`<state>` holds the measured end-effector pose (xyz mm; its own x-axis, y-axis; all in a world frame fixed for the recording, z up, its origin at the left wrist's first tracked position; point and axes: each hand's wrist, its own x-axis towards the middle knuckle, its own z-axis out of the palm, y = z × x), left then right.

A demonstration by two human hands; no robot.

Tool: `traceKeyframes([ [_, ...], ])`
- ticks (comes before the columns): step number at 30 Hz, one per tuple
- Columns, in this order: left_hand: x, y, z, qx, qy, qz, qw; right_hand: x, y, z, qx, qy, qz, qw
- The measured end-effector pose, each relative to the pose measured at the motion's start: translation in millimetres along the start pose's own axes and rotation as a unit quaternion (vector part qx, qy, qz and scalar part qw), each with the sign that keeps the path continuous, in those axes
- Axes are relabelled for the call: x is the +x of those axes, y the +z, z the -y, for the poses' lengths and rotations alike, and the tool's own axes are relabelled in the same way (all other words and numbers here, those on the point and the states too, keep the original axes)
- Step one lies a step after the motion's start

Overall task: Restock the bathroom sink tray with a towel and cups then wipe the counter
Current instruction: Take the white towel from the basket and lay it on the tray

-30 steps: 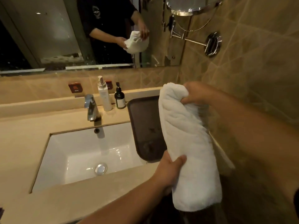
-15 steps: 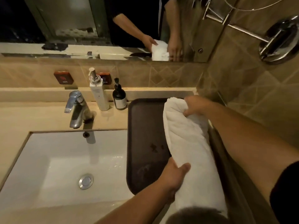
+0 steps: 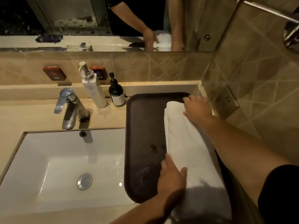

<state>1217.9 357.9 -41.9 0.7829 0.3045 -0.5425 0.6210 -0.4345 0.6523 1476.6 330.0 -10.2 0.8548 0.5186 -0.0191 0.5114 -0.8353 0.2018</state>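
Both bare forearms reach forward from the near edge. The left hand (image 3: 172,177) lies palm down at the near side, fingers together and pointing far, thumb spread to the right, pressing flat rather than gripping. The right hand (image 3: 196,109) stretches farther away, its arm crossing from the near right, fingers curled downward at the far end, knuckles up.

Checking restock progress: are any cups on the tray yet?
No, the dark tray holds only the rolled white towel.
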Motion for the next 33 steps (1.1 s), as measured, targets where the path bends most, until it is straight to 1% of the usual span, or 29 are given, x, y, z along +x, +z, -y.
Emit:
traceKeyframes([
  [1, -2, -1, 1, 0.061, 0.037, -0.033, 0.997, -11, 3, 4, -0.008, 0.009, -0.028, 1.0],
  [3, -7, 0, 3, 0.173, 0.15, -0.081, 0.97, -36, 7, 15, 0.026, 0.048, -0.033, 0.998],
  [5, -8, 6, 6, 0.262, 0.256, -0.085, 0.926, -58, 15, 26, 0.089, 0.075, -0.006, 0.993],
  [6, -7, 10, 7, 0.294, 0.29, -0.086, 0.907, -66, 19, 31, 0.104, 0.068, 0.014, 0.992],
  [7, -6, 14, 8, 0.303, 0.309, -0.066, 0.899, -74, 23, 33, 0.107, 0.053, 0.039, 0.992],
  [9, -4, 22, 11, 0.304, 0.298, -0.001, 0.905, -80, 33, 34, 0.102, 0.03, 0.07, 0.992],
  [10, -2, 25, 14, 0.294, 0.284, 0.009, 0.912, -79, 37, 33, 0.098, 0.028, 0.07, 0.992],
  [13, 1, 29, 14, 0.281, 0.262, 0.007, 0.923, -74, 43, 34, 0.09, 0.029, 0.065, 0.993],
  [16, -2, 25, 11, 0.298, 0.254, 0.01, 0.92, -76, 44, 35, 0.091, 0.026, 0.069, 0.993],
  [18, -6, 18, 8, 0.304, 0.26, 0.011, 0.916, -76, 41, 33, 0.1, 0.023, 0.082, 0.991],
  [22, -11, -10, 3, 0.298, 0.262, 0.011, 0.918, -76, 19, 26, 0.111, 0.02, 0.132, 0.985],
  [24, -11, -35, 1, 0.304, 0.259, -0.015, 0.917, -84, 3, 25, 0.129, 0.028, 0.13, 0.983],
  [27, -12, -82, -4, 0.281, 0.263, -0.096, 0.918, -93, -33, 25, 0.16, 0.05, 0.142, 0.976],
  [29, -13, -110, -6, 0.271, 0.24, -0.133, 0.923, -98, -59, 26, 0.145, 0.034, 0.152, 0.977],
  [31, -16, -134, -6, 0.28, 0.233, -0.197, 0.91, -110, -78, 32, 0.135, 0.034, 0.115, 0.984],
  [33, -22, -151, -2, 0.292, 0.246, -0.281, 0.881, -130, -87, 44, 0.153, 0.039, 0.028, 0.987],
])
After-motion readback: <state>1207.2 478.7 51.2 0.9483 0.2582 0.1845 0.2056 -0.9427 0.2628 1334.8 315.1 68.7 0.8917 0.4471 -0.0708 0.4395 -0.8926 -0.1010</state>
